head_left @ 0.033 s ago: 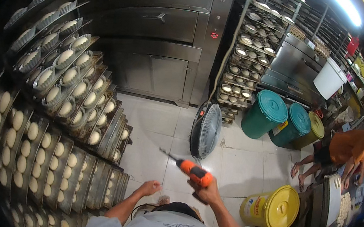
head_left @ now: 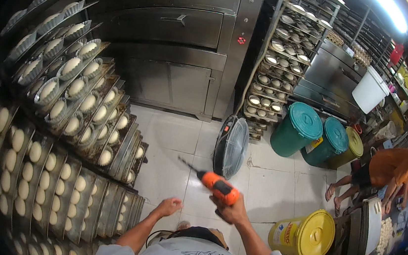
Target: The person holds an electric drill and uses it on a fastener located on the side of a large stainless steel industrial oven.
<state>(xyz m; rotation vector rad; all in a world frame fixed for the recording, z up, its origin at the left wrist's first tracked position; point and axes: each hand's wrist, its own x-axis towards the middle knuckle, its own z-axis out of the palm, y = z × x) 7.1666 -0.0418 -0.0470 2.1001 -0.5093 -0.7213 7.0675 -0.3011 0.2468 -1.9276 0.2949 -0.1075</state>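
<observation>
An orange and black power drill (head_left: 221,188) is in my right hand (head_left: 232,209), whose fingers wrap round its handle. From its chuck a long thin bit (head_left: 188,164) points forward and to the left, touching nothing. My left hand (head_left: 170,207) hangs low beside the left racks, loosely curled, with a gap by the thumb and nothing visible in it. Nearest to it are trays of pale dough pieces (head_left: 75,197), stacked in tight rows. Above those, more dough sits in fluted tins (head_left: 76,86) on rack shelves.
A steel deck oven (head_left: 170,74) stands ahead. On the tiled floor a round fan (head_left: 234,148) stands beyond the drill. Behind it is another rack (head_left: 280,61) of filled tins. Green lidded bins (head_left: 304,123) and a yellow bucket (head_left: 302,235) stand rightward; a person in orange (head_left: 392,167) bends over a table.
The drill has shifted slightly forward, away from my body, with its bit tip farther up in the picture. My left hand has moved up only a little.
</observation>
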